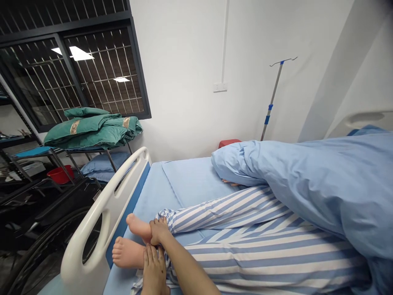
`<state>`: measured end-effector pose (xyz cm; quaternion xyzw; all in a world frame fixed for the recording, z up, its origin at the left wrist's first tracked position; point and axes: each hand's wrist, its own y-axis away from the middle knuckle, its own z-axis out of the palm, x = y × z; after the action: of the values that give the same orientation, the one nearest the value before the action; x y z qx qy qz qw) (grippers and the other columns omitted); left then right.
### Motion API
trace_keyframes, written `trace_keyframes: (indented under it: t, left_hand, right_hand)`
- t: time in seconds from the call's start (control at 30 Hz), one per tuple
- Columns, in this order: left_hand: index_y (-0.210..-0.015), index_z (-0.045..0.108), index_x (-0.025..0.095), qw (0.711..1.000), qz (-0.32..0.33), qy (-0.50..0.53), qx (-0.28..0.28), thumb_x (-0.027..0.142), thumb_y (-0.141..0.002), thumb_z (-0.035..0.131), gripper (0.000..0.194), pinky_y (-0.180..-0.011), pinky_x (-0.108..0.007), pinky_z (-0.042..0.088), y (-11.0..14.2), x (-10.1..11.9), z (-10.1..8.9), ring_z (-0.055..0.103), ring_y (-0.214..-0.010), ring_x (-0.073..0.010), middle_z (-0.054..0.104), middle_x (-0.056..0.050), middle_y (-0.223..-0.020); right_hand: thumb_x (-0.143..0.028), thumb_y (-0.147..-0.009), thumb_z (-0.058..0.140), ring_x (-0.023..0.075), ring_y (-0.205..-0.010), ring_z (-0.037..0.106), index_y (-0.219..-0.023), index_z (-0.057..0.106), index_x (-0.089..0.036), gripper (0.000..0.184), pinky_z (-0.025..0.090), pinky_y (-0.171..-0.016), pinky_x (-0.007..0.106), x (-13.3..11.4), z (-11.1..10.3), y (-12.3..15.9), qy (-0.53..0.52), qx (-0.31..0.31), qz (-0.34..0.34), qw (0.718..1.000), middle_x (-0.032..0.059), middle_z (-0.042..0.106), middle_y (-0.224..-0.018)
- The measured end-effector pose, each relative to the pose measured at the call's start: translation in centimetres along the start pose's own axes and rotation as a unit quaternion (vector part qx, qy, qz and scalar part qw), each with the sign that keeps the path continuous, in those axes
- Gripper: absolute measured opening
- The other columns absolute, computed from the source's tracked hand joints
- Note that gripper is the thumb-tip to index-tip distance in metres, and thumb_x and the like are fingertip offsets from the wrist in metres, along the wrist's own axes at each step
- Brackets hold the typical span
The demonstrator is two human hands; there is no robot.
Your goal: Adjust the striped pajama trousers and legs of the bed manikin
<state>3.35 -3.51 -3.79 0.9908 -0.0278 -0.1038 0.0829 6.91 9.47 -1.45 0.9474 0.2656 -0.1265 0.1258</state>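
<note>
A figure with smooth, manikin-like feet lies on the bed in blue-and-white striped trousers [233,258]. My right hand [159,231] is wrapped over the ankle of the farther foot [138,226], by the gathered trouser cuff. Beside it, my left hand [154,266] lies across the ankle of the nearer foot [125,253], its fingers curving over the top. The undersides of both grips are hidden. Toes on the nearer foot point toward the footboard [104,213]. A light blue quilt [307,180] covers the upper legs and is bunched to the right.
The bed sheet [190,176] is light blue. Left of the footboard stands a wheelchair [55,229], with a red basin [60,175] behind it. Folded green quilts [95,129] rest on a rack under the window. An IV pole [273,98] rises beyond the bed near a red object [229,143].
</note>
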Motion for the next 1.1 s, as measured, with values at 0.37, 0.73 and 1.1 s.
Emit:
trace_keyframes:
  t: [0.37, 0.73, 1.1]
  left_hand:
    - [-0.124, 0.054, 0.01, 0.988, -0.054, -0.028, 0.141, 0.028, -0.082, 0.037, 0.048, -0.107, -0.051, 0.023, -1.2, 0.5, 2.6, 0.037, -0.127, -0.0368, 0.05, -0.022, -0.13]
    - [-0.124, 0.054, 0.012, 0.985, -0.063, -0.035, 0.156, 0.029, -0.083, 0.04, 0.046, -0.106, -0.054, 0.023, -1.9, 0.4, 3.9, 0.039, -0.126, -0.0355, 0.051, -0.02, -0.129]
    - [-0.132, 0.043, 0.008, 0.996, -0.024, -0.077, 0.036, 0.026, -0.078, 0.044, 0.058, -0.106, -0.055, 0.016, -0.1, 0.4, -0.3, 0.031, -0.13, -0.0381, 0.039, -0.025, -0.137]
  right_hand:
    - [-0.033, -0.057, 0.065, 0.0351, -0.125, 0.036, -0.126, 0.044, -0.012, 0.076, 0.015, -0.107, 0.051, -0.2, 0.0, 0.4, 0.003, 0.015, 0.002, 1.0, 0.0184, 0.047, -0.128]
    - [-0.032, -0.056, 0.065, 0.0348, -0.12, 0.041, -0.124, 0.046, -0.009, 0.075, 0.018, -0.106, 0.051, 0.3, 1.0, 0.0, 0.0, 0.05, -0.016, 0.999, 0.0202, 0.05, -0.125]
    - [-0.037, -0.066, 0.059, 0.0322, -0.122, 0.039, -0.13, 0.039, 0.0, 0.076, 0.02, -0.108, 0.047, 0.2, 0.7, 2.1, 0.015, 0.089, -0.041, 0.995, 0.0241, 0.045, -0.129]
